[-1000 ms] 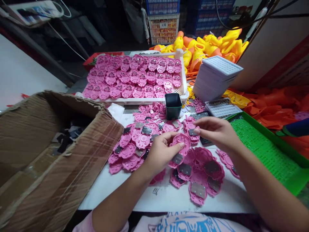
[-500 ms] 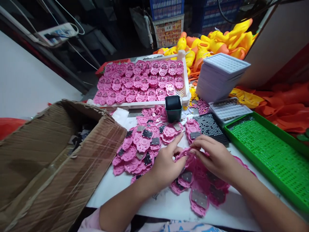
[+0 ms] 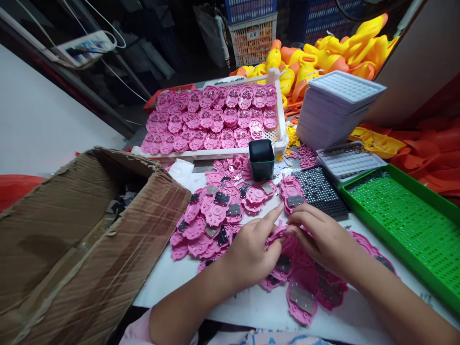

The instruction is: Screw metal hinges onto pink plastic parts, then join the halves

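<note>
Between my hands is a pink plastic piece [image 3: 281, 233], partly covered by the fingers. My left hand [image 3: 253, 247] grips its left side between thumb and fingers, the index finger reaching forward. The fingertips of my right hand [image 3: 318, 232] pinch its right edge. Just beyond them, a pink casing with a grey plate [image 3: 293, 191] lies on the table. More pink casings [image 3: 302, 299] with grey plates lie below and under my hands. Left of my left hand rises a heap of similar pink casings [image 3: 217, 211], some with black or grey plates.
A cardboard box [image 3: 143, 230] stands at left. Behind the heap are a black cup [image 3: 261, 165] and a white tray [image 3: 215, 152] of pink pieces. To the right are a black perforated tray [image 3: 319, 189], stacked white trays [image 3: 323, 117] and a green tray [image 3: 413, 230].
The view has shifted slightly, so most things sit a little farther right. Both hands keep their hold on the pink piece, with only slight finger movement.
</note>
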The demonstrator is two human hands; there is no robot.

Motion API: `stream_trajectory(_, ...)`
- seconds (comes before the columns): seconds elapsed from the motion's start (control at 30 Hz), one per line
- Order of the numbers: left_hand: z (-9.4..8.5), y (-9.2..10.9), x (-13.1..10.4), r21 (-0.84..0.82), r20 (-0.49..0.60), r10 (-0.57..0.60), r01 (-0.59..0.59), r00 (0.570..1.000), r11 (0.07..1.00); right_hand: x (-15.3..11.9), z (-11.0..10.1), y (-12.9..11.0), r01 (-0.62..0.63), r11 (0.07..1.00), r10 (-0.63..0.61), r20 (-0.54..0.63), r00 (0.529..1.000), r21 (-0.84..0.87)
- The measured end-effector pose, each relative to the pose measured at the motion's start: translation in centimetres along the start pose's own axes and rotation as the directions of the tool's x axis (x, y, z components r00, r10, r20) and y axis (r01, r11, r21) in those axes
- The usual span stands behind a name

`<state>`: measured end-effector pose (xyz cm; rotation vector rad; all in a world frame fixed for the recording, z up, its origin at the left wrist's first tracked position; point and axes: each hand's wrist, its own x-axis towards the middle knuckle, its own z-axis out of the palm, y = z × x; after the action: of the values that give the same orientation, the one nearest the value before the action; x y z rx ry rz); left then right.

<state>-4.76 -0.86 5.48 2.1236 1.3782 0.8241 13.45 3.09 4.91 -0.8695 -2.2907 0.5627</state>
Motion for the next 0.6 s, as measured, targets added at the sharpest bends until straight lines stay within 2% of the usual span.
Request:
stream_trajectory(0.27, -0.01, -0.11, -0.11, 0.050, -0.047, 0.148, -0.146, 0.988, 0.988, -0.05, -0.10, -0.14, 0.065, 0.997, -0.065, 0.012, 0.998, -0.048)
stream_trajectory(0.43, 0.20, -0.19, -0.04, 0.144, -0.088, 0.294, -0.279, 0.952, 0.949, -0.39, 0.16, 0.07, 0.104, 0.993, -0.101, 0.046, 0.994, -0.060)
stream_trajectory(0.6, 0.16, -0.15, -0.07, 0.094, -0.047, 0.337, -0.331, 0.940, 0.939, -0.45, -0.18, -0.15, 0.096, 0.995, -0.096, 0.021, 0.995, -0.006)
